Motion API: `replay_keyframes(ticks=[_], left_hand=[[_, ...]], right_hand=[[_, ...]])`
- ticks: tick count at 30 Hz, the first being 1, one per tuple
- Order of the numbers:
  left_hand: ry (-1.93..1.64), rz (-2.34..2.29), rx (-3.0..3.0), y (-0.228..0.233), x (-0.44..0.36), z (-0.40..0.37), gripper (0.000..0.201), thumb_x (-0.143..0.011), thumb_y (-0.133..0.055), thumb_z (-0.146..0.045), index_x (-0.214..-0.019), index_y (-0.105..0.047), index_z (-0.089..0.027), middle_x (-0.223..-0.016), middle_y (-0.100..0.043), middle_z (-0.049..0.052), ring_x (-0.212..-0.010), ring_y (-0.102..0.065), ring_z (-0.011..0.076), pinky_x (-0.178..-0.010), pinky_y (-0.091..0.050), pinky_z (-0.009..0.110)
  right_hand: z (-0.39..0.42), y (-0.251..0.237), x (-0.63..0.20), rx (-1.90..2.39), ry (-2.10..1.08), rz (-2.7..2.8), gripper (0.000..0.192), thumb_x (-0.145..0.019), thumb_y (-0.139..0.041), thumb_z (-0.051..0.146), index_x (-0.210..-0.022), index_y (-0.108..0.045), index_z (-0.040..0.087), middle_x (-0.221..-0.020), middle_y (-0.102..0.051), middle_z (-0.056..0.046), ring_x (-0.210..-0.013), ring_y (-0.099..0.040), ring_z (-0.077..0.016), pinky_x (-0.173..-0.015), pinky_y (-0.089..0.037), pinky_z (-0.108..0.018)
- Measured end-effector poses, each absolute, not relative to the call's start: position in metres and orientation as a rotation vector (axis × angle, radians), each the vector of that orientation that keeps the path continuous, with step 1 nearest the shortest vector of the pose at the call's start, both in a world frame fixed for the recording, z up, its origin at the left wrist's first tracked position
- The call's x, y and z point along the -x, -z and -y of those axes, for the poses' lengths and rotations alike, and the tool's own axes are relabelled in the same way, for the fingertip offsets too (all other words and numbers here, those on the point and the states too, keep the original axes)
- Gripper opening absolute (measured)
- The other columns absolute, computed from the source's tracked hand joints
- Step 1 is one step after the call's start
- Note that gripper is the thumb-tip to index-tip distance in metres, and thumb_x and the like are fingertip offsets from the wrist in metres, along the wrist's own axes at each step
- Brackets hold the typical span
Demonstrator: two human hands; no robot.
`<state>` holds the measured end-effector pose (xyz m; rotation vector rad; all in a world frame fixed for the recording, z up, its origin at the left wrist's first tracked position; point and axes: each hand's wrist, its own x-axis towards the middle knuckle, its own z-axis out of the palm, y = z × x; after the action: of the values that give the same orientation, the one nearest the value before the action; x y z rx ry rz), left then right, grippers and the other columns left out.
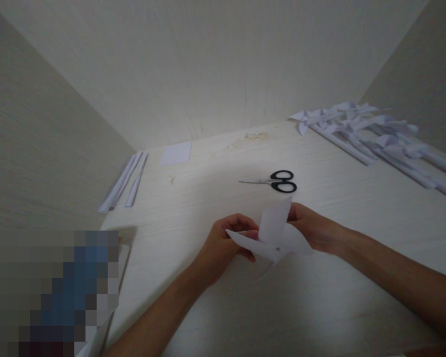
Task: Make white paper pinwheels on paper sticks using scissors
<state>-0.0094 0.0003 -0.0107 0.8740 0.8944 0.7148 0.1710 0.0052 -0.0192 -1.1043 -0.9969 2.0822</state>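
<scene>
A white paper pinwheel (pixel 277 233) is held up over the table between my two hands, its curved blades spread around a small centre point. On its left side, my left hand (pixel 236 238) has its fingers curled at the blades, the fingertips partly behind the paper. From the right, my right hand (pixel 303 223) grips it from behind, and most of its fingers are hidden by the blades. Just beyond the pinwheel lies a pair of scissors (pixel 271 181) with black handles, blades pointing left.
Several finished paper pinwheels on rolled paper sticks (pixel 357 129) are heaped at the back right. Rolled paper sticks (pixel 122 183) lie at the far left, near a square paper sheet (pixel 176 153). Pale walls enclose the table (pixel 193 198). A blurred-out area covers the lower left.
</scene>
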Motion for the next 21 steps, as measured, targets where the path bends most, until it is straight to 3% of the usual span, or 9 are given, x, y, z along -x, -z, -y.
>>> replay_keyframes(ticks=[3,8,10,13,17,21], left_hand=[[-0.759,-0.878,-0.828,0.012,0.01,-0.003,0.012,-0.067,-0.063,-0.022,-0.07,-0.057,-0.013,-0.057,-0.059,-0.002,-0.042,-0.051,0.0052,-0.039,-0.044,0.015],[-0.93,-0.951,-0.863,0.02,0.008,-0.003,0.024,-0.08,-0.045,-0.036,-0.09,-0.053,-0.016,-0.078,-0.062,0.004,-0.06,-0.059,0.0122,-0.049,-0.049,0.023],[-1.205,-1.099,-1.118,0.022,0.011,0.002,0.022,-0.08,-0.046,-0.034,-0.094,-0.052,-0.018,-0.091,-0.059,0.006,-0.076,-0.059,0.015,-0.059,-0.051,0.028],[-1.714,-1.217,-1.836,0.02,0.017,0.012,0.025,-0.07,-0.061,-0.021,-0.094,-0.054,-0.02,-0.102,-0.054,0.006,-0.093,-0.053,0.0173,-0.073,-0.048,0.031],[-1.603,-1.001,-2.594,0.011,0.018,0.022,0.034,-0.06,-0.071,-0.013,-0.09,-0.058,-0.019,-0.096,-0.058,0.005,-0.09,-0.053,0.0178,-0.074,-0.049,0.032],[-1.559,-0.99,-2.569,0.01,0.009,0.021,0.031,-0.061,-0.07,-0.011,-0.09,-0.059,-0.017,-0.09,-0.063,0.006,-0.089,-0.055,0.0186,-0.073,-0.05,0.034]], right_hand=[[-0.006,0.021,-0.171,1.118,-2.045,0.919,0.018,-0.054,-0.074,0.021,-0.067,-0.063,0.013,-0.059,-0.062,0.001,-0.05,-0.054,-0.0079,-0.049,-0.04,-0.019],[-0.007,0.026,-0.169,1.16,-1.951,0.779,0.021,-0.053,-0.075,0.022,-0.065,-0.061,0.013,-0.057,-0.061,0.001,-0.049,-0.054,-0.0082,-0.052,-0.043,-0.022],[-0.007,0.026,-0.169,1.167,-1.928,0.727,0.02,-0.054,-0.074,0.021,-0.064,-0.06,0.013,-0.058,-0.061,0.001,-0.051,-0.055,-0.0087,-0.052,-0.043,-0.022],[-0.007,0.024,-0.168,1.175,-1.908,0.676,0.017,-0.055,-0.073,0.018,-0.064,-0.059,0.013,-0.058,-0.061,0.001,-0.051,-0.056,-0.0087,-0.05,-0.043,-0.02],[-0.004,0.021,-0.166,1.161,-1.907,0.672,0.019,-0.053,-0.074,0.018,-0.063,-0.059,0.013,-0.057,-0.06,0.001,-0.051,-0.055,-0.0085,-0.05,-0.043,-0.02],[-0.002,0.018,-0.164,1.143,-1.935,0.705,0.022,-0.05,-0.076,0.018,-0.06,-0.058,0.012,-0.054,-0.059,0.003,-0.048,-0.054,-0.0075,-0.047,-0.041,-0.019]])
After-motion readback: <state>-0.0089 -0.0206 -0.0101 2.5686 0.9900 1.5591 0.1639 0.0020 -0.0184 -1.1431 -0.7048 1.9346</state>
